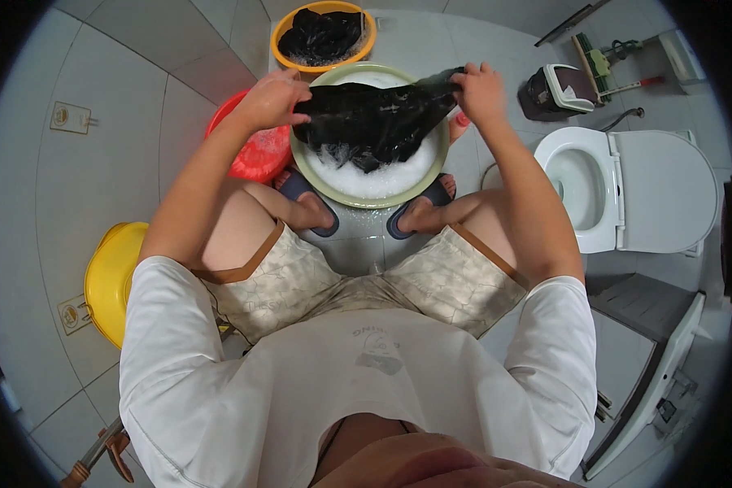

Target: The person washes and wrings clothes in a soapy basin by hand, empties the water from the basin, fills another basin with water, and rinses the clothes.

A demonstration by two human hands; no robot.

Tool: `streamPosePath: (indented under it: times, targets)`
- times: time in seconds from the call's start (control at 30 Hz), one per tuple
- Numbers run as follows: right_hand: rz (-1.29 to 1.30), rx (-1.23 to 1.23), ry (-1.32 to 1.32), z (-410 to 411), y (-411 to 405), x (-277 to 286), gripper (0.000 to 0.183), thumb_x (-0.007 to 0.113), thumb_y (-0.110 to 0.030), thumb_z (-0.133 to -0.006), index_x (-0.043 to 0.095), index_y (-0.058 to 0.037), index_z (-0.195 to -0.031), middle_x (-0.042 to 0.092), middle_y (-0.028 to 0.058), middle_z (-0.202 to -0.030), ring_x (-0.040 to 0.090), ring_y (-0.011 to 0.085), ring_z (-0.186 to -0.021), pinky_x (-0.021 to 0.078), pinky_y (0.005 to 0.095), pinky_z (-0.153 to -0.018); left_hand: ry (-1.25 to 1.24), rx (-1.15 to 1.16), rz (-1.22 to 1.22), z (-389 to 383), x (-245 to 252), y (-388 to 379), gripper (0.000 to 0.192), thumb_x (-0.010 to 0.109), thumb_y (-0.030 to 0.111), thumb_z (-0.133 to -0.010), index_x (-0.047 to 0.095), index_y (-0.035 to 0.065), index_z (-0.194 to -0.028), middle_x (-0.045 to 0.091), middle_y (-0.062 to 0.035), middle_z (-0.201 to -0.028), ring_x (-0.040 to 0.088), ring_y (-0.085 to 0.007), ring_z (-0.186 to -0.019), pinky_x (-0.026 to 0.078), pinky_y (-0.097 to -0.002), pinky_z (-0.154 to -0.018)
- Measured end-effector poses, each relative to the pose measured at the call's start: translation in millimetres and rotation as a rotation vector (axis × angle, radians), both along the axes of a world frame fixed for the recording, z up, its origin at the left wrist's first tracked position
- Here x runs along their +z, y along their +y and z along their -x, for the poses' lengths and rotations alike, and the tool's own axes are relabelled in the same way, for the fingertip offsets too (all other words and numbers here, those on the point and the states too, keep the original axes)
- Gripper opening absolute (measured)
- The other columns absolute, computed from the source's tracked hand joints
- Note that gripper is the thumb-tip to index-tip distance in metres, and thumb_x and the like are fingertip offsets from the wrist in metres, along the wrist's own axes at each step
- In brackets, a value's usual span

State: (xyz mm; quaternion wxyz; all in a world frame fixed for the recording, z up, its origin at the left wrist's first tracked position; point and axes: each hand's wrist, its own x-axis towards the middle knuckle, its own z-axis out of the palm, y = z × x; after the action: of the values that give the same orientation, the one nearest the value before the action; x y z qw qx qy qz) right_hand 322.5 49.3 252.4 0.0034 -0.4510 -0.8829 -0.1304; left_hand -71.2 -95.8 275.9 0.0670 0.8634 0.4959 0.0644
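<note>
A wet black cloth garment point(375, 119) is stretched between both hands above a pale green basin point(341, 198) of white suds point(372, 180). My left hand point(279, 100) grips the garment's left end over the basin's left rim. Its right end is pinched and raised in my right hand point(480, 91), beyond the basin's right rim. The garment's lower edge hangs down to the foam. Behind stands an orange basin point(276, 52) holding dark wet cloth point(321, 36). A red basin point(262, 155) with soapy water is at the left, partly hidden by my left forearm.
My slippered feet flank the green basin. A pink-capped bottle point(459, 125) stands by its right rim. To the right are an open toilet point(576, 189), a dark waste bin point(540, 97) and a green broom-like tool point(593, 64). A yellow basin point(113, 283) leans at the left wall.
</note>
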Motion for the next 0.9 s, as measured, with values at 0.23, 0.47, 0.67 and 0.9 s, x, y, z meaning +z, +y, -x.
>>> streamPosePath:
  times: [0.23, 0.47, 0.67, 0.9]
  targets:
    - [-0.042, 0.156, 0.166, -14, 9, 23, 0.026, 0.077, -0.022, -0.07, 0.077, -0.0177, -0.096, 0.068, -0.0012, -0.091, 0.058, 0.0258, -0.097, 0.0466, 0.0399, -0.083, 0.202, 0.21, -0.043, 4, -20, -11, 0.024, 0.075, 0.021, -0.08, 0.075, 0.0154, -0.103, 0.068, -0.004, -0.102, 0.058, -0.0269, -0.107, 0.048, -0.0413, -0.087]
    - [0.522, 0.831, 0.377, 12, -41, 18, 0.021, 0.081, -0.014, -0.065, 0.066, -0.0021, -0.073, 0.073, 0.0044, -0.111, 0.057, 0.0282, -0.091, 0.0524, 0.041, -0.079, 0.323, 0.533, -0.095, 38, -52, -18, 0.042, 0.071, 0.017, -0.082, 0.067, 0.0224, -0.123, 0.058, 0.0042, -0.133, 0.052, -0.0266, -0.122, 0.047, -0.0454, -0.092]
    - [0.733, 1.095, 0.411, 45, -108, 15, 0.021, 0.076, -0.018, -0.068, 0.063, -0.0028, -0.07, 0.068, 0.0034, -0.088, 0.055, 0.0283, -0.084, 0.0502, 0.0391, -0.073, 0.358, 0.593, -0.105, 33, -70, -1, 0.063, 0.071, 0.014, -0.083, 0.053, 0.0266, -0.142, 0.042, 0.0057, -0.154, 0.033, -0.0333, -0.145, 0.037, -0.0563, -0.111]
    - [0.689, 1.113, 0.128, 64, -134, 3, 0.028, 0.075, -0.035, -0.063, 0.073, -0.0102, -0.076, 0.06, 0.0022, -0.087, 0.052, 0.0241, -0.096, 0.044, 0.0381, -0.083, 0.426, 0.502, -0.333, 19, -73, 7, 0.066, 0.071, 0.016, -0.083, 0.048, 0.0225, -0.145, 0.043, 0.0045, -0.154, 0.026, -0.0284, -0.15, 0.029, -0.0571, -0.117]
